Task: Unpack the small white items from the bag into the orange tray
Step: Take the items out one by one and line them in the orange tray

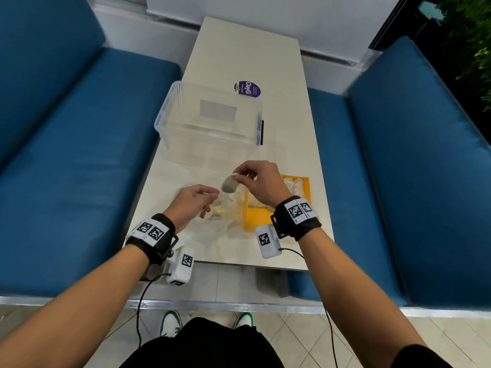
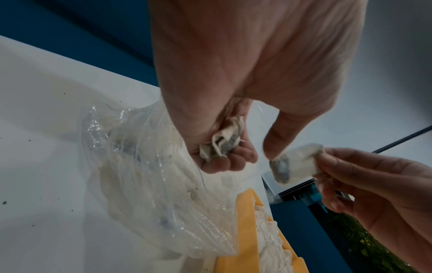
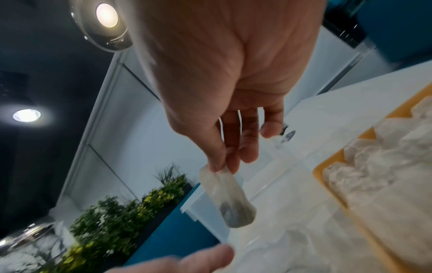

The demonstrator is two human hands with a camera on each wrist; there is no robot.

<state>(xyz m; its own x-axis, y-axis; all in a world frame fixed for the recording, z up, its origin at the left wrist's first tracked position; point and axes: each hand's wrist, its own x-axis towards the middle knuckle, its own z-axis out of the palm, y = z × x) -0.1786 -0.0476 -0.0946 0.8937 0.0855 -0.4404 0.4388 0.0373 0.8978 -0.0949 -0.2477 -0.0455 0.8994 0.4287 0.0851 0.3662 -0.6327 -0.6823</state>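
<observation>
"ClayG" could be read on a purple round label (image 1: 247, 88) lying on the pale table (image 1: 239, 57), beyond a clear plastic tub (image 1: 170, 112). Blue cushioned benches (image 1: 79, 160) flanked the table. A small white sachet (image 1: 230, 184) was pinched by the right hand (image 1: 261, 183) above the clear bag (image 2: 145, 184). Another sachet (image 2: 222, 142) was curled in the left hand (image 1: 190, 203). The orange tray (image 1: 256, 216), already filled with white items, lay beside the bag.

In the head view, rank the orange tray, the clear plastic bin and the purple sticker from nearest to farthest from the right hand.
From the right hand:
1. Orange tray, directly below the hand and wrist.
2. Clear plastic bin, just beyond the fingers, toward the table's middle.
3. Purple sticker, behind the bin, farther up the table.
</observation>
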